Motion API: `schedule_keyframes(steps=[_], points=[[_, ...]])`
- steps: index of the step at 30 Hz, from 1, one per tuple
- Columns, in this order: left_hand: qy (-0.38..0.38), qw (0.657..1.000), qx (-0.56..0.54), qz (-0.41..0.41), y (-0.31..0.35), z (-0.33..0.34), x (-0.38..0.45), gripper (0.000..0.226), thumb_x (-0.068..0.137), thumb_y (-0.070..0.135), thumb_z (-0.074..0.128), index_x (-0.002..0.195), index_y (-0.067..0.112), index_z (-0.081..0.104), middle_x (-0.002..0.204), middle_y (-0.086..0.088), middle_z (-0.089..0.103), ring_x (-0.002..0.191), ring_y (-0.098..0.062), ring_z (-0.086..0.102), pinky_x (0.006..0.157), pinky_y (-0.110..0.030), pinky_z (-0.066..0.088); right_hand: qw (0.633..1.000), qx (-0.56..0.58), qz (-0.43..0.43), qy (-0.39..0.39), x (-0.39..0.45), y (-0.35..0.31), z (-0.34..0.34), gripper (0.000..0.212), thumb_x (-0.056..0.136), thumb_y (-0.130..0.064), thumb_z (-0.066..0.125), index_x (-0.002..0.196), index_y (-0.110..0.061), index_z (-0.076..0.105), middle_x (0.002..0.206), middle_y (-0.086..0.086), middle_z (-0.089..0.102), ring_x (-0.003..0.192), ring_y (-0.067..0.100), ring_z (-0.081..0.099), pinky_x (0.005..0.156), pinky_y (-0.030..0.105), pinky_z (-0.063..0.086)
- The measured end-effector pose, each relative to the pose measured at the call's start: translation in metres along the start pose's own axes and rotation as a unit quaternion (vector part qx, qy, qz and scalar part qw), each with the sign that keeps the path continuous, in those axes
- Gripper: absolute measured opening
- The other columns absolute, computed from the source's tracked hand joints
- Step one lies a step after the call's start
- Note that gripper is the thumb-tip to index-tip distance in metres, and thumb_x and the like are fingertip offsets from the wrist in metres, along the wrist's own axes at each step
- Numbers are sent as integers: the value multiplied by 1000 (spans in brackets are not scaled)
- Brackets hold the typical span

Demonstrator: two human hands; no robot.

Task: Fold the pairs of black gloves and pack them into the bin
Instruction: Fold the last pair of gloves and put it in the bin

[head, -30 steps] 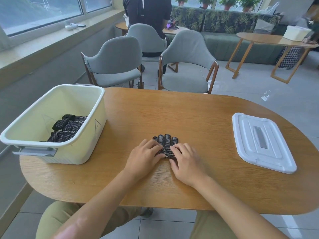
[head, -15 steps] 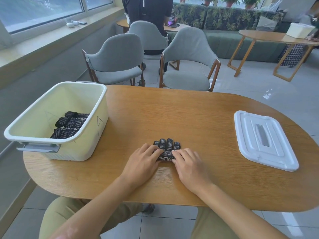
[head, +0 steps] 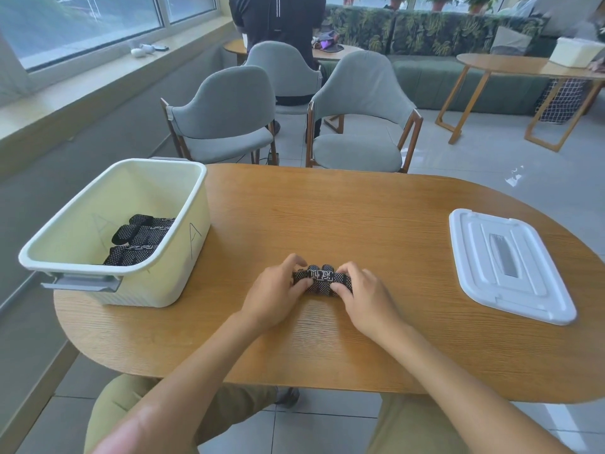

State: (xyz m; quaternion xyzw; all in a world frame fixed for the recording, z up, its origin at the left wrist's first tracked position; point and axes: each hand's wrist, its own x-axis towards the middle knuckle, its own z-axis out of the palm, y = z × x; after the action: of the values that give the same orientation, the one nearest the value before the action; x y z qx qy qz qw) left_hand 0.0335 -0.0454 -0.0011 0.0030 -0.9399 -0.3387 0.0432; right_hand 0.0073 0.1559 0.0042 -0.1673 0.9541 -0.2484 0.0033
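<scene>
Wooden table (head: 376, 224) (bin (head: 193, 204) left, lid (head: 510, 267) right): left hand (head: 278, 296) and right hand (head: 366, 299) grip folded gloves (head: 322, 280).

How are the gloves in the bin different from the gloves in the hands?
The gloves in the bin lie loose inside the bin; the gloves on the table are pinched between the left hand and right hand. Several bundles against one. Both are black, dotted, folded.

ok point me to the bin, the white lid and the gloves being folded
bin (head: 196, 237), head view, on its right outer wall
white lid (head: 471, 260), head view, on its flat top left of the handle
folded gloves (head: 322, 279), head view, on the printed cuff band
</scene>
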Motion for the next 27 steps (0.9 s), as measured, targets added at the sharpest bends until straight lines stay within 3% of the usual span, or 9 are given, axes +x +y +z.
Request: schedule_keyframes(steps=[4, 8, 14, 19, 24, 27], points=[[-47, 998, -27, -40, 4, -6, 21, 34, 94, 42, 66, 120, 27, 50, 85, -2, 64, 81, -22, 64, 76, -39, 53, 996, 29, 63, -58, 21, -3, -3, 23, 97, -41, 53, 116, -28, 50, 108, 3, 57, 93, 18, 55, 78, 34, 44], [-49, 997, 54, -7, 4, -3, 32, 29, 92, 42, 66, 112, 24, 56, 82, 4, 58, 81, -22, 60, 71, -36, 48, 997, -29, 56, -52, 31, -5, -2, 29, 96, -38, 58, 120, -22, 53, 119, -2, 52, 116, 17, 45, 95, 36, 42], [-105, 989, 98, -27, 8, -1, 49, 37, 96, 36, 64, 126, 16, 59, 124, -6, 55, 113, -24, 55, 99, -39, 47, 989, -7, 78, -122, 54, -9, -9, 47, 91, -30, 68, 133, -16, 50, 133, 1, 49, 125, 19, 46, 108, 38, 39], [-160, 980, 96, -71, 22, -6, 64, 34, 97, 24, 65, 128, 9, 61, 128, -11, 63, 118, -27, 57, 93, -32, 46, 976, -40, 89, -195, 71, -18, -13, 38, 92, -20, 64, 129, -16, 56, 131, 3, 59, 117, 21, 56, 99, 33, 47], [-197, 974, 73, -86, 27, -13, 68, 23, 96, 20, 67, 117, 12, 67, 119, -10, 66, 103, -24, 61, 80, -30, 48, 971, -62, 83, -213, 74, -25, -16, 33, 94, -12, 58, 127, -16, 61, 131, 4, 59, 113, 21, 58, 82, 24, 44], [-204, 972, 75, -86, 29, -15, 68, 19, 96, 17, 66, 115, 12, 66, 118, -9, 65, 97, -22, 58, 77, -30, 45, 971, -61, 81, -215, 73, -27, -19, 31, 94, -12, 58, 125, -16, 62, 129, 4, 60, 112, 21, 58, 81, 24, 43]])
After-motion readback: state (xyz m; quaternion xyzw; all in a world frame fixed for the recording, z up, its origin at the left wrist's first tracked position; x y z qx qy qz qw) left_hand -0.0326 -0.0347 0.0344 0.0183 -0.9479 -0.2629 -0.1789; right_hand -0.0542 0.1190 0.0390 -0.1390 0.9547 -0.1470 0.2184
